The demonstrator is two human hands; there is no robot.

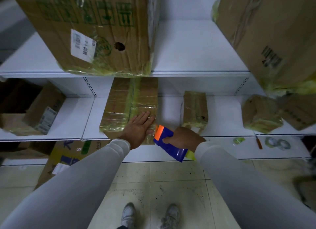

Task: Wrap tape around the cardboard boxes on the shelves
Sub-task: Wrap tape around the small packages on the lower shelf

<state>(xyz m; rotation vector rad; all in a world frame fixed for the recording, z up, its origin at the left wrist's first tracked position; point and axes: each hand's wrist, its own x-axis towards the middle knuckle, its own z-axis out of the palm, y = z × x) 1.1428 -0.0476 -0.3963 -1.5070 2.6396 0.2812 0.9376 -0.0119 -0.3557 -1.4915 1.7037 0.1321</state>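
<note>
Middle shelf: flat cardboard box, sealed and wrapped in yellowish-clear tape, contents not visible. Left hand lies flat on its top near the front right corner, fingers straight. Right hand grips a blue tape dispenser with an orange tab, held just beside that corner. Smaller taped box stands well apart to the right, also sealed. Open box at far left; interior dark, contents cannot be told. Tape rolls lie on the lower shelf, right
</note>
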